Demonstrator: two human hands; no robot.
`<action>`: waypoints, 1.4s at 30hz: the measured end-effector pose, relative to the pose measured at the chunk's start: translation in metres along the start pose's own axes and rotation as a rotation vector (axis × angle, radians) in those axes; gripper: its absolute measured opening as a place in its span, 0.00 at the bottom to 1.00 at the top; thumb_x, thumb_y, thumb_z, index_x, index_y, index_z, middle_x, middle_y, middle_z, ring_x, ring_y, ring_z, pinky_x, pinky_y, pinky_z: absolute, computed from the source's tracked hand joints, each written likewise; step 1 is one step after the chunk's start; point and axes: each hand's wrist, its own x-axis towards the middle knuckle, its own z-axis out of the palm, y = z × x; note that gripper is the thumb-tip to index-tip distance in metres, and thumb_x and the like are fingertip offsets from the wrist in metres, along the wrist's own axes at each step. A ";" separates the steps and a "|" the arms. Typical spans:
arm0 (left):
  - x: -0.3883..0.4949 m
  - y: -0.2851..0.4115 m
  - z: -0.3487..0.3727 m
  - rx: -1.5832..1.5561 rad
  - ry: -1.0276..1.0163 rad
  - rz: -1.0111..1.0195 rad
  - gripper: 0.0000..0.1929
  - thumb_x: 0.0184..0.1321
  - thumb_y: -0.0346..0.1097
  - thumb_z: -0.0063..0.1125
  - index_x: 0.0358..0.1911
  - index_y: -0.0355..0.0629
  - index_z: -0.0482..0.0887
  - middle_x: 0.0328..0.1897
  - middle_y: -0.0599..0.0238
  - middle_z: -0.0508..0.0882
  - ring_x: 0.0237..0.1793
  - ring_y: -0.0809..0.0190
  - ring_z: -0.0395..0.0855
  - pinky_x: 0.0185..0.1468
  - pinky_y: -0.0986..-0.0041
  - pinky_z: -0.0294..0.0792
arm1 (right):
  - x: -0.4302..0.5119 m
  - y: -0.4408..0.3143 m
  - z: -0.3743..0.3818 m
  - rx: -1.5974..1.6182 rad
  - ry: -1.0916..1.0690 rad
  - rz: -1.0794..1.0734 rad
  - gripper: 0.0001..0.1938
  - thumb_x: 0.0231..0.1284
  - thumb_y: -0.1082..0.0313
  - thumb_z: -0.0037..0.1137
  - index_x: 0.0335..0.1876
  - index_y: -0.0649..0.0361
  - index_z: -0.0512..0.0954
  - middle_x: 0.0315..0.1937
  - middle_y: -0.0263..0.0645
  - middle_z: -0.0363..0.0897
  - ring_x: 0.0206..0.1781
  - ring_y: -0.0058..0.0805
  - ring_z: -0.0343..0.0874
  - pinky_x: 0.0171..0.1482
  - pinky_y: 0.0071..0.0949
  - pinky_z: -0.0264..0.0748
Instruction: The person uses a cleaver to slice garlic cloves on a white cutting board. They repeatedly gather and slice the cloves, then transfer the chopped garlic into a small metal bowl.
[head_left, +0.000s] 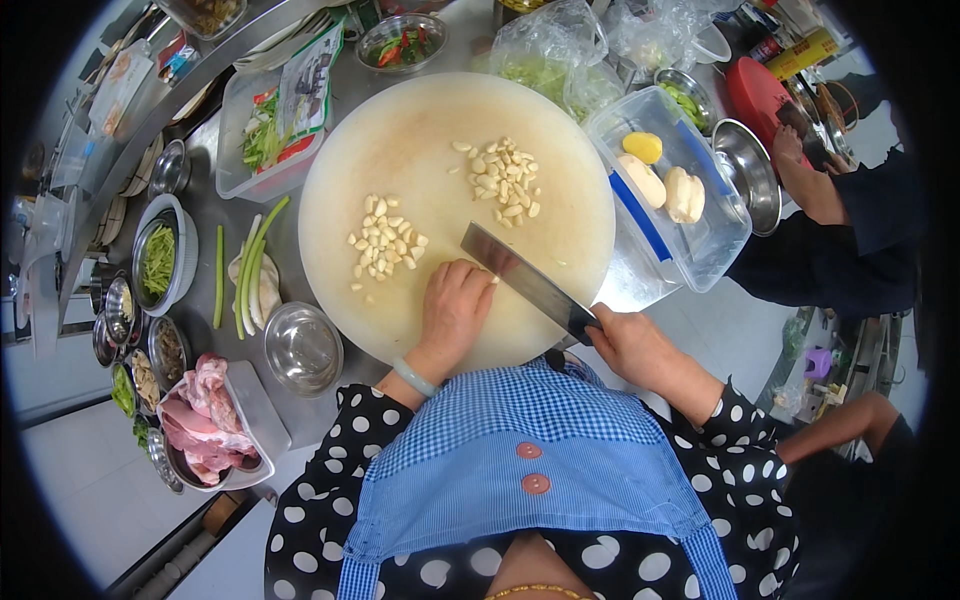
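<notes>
My right hand (641, 345) grips the handle of a cleaver (525, 279), whose blade slants up and left over a round cutting board (420, 127). Close to the blade's left side, my left hand (457, 300) rests on the board with bent fingers. A small pale piece, apparently garlic, shows at its fingertips; the fingers hide how it is held. Peeled garlic cloves lie in two piles, one (386, 240) to the left and another (506, 176) beyond the blade's tip.
Left of the board lie scallions (255, 277), an empty metal bowl (304, 349) and a tray (259, 405) of raw meat. A clear container (694, 262) with peeled potatoes touches its right side. Other people's arms (814, 187) show at the right.
</notes>
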 end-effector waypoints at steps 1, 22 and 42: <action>0.000 0.000 0.001 0.003 0.002 0.001 0.06 0.49 0.27 0.62 0.32 0.42 0.80 0.34 0.61 0.77 0.38 0.52 0.74 0.43 0.63 0.68 | 0.001 0.000 -0.001 0.004 0.006 -0.013 0.09 0.64 0.67 0.51 0.42 0.65 0.70 0.22 0.52 0.77 0.29 0.52 0.80 0.34 0.43 0.77; 0.036 -0.042 -0.024 0.678 -0.035 0.103 0.11 0.49 0.33 0.63 0.35 0.40 0.77 0.41 0.61 0.76 0.45 0.53 0.73 0.50 0.61 0.64 | -0.019 0.027 -0.010 0.390 0.306 0.327 0.07 0.68 0.68 0.50 0.41 0.65 0.73 0.18 0.43 0.77 0.19 0.31 0.78 0.25 0.29 0.74; 0.018 0.007 -0.005 0.158 -0.170 -0.071 0.16 0.51 0.35 0.64 0.44 0.42 0.79 0.45 0.58 0.76 0.44 0.49 0.74 0.48 0.58 0.66 | -0.011 0.026 -0.007 0.420 0.175 0.346 0.08 0.68 0.67 0.48 0.44 0.64 0.73 0.20 0.43 0.78 0.21 0.30 0.79 0.27 0.28 0.76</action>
